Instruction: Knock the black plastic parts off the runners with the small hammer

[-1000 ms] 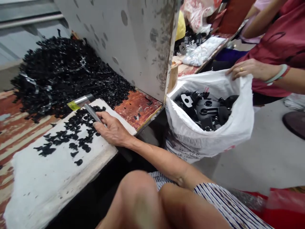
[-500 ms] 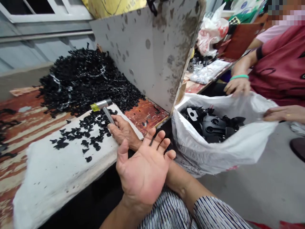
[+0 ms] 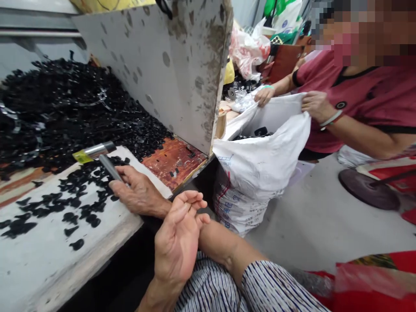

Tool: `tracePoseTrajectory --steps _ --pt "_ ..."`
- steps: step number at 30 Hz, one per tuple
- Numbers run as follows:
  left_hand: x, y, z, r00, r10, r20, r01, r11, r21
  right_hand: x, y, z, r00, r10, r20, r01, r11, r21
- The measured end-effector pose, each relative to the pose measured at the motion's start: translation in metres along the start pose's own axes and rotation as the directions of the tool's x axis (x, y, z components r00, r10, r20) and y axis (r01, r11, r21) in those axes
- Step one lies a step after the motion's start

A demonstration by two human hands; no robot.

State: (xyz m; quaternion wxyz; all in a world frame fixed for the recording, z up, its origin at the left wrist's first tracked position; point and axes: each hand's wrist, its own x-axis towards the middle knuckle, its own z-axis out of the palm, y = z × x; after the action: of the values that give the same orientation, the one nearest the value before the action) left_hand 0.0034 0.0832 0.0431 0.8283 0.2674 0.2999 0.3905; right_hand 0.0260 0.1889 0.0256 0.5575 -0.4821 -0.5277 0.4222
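Note:
My right hand point(image 3: 139, 190) rests at the edge of the white-topped work surface point(image 3: 107, 251), wrapped round the grey handle of a hammer point(image 3: 110, 167). The hammer's silver head has a yellow end and lies over small black mushroom-shaped pieces point(image 3: 73, 186) scattered on the white top. Palm up, my left hand point(image 3: 182, 238) is held in front of my right forearm, above my striped clothing. Its fingers are loosely bent and apart, with nothing in the palm.
A big heap of black parts point(image 3: 81, 108) lies behind, against a stained upright board point(image 3: 162, 56). To the right, a co-worker point(image 3: 367, 104) holds the rim of a white woven sack point(image 3: 256, 169) with black parts inside. A round dark base point(image 3: 367, 188) stands on the floor.
The view has turned right. My left hand's fingers have bent in and its palm has turned sideways. My right hand still grips the hammer. The co-worker has pulled the sack's rim upward.

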Motion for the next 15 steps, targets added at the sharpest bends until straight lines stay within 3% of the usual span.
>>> tracePoseTrajectory --steps 3,5,7,9,11,13,14,15 --pt "-0.003 -0.008 -0.005 0.996 0.078 0.030 -0.082 0.983 0.161 0.000 0.002 -0.001 1.000 -0.025 0.004 0.025 1.000 0.018" --pt "-0.004 -0.013 -0.006 0.979 0.182 0.094 -0.204 0.912 0.355 0.000 0.004 0.000 0.999 -0.033 0.006 0.033 0.999 0.021" --pt "-0.004 -0.020 -0.001 0.928 0.279 0.245 -0.371 0.742 0.558 0.000 0.004 0.001 0.999 -0.038 0.003 0.038 0.999 0.013" --pt "0.001 -0.027 0.010 0.831 0.283 0.480 -0.555 0.482 0.678 0.000 0.005 0.002 0.999 -0.040 -0.003 0.040 0.999 -0.005" --pt "0.009 -0.036 0.024 0.694 0.120 0.710 -0.719 0.168 0.674 -0.001 0.006 0.004 0.999 -0.043 -0.014 0.043 0.999 -0.027" --pt "0.021 -0.049 0.035 0.588 -0.146 0.796 -0.809 -0.103 0.579 -0.001 0.006 0.007 0.998 -0.057 -0.027 0.056 0.997 -0.046" --pt "0.027 -0.057 0.038 0.580 -0.268 0.769 -0.815 -0.192 0.547 -0.002 0.006 0.008 0.997 -0.069 -0.034 0.067 0.996 -0.052" --pt "0.032 -0.066 0.039 0.606 -0.346 0.716 -0.796 -0.259 0.548 -0.002 0.006 0.009 0.996 -0.083 -0.042 0.080 0.995 -0.055"
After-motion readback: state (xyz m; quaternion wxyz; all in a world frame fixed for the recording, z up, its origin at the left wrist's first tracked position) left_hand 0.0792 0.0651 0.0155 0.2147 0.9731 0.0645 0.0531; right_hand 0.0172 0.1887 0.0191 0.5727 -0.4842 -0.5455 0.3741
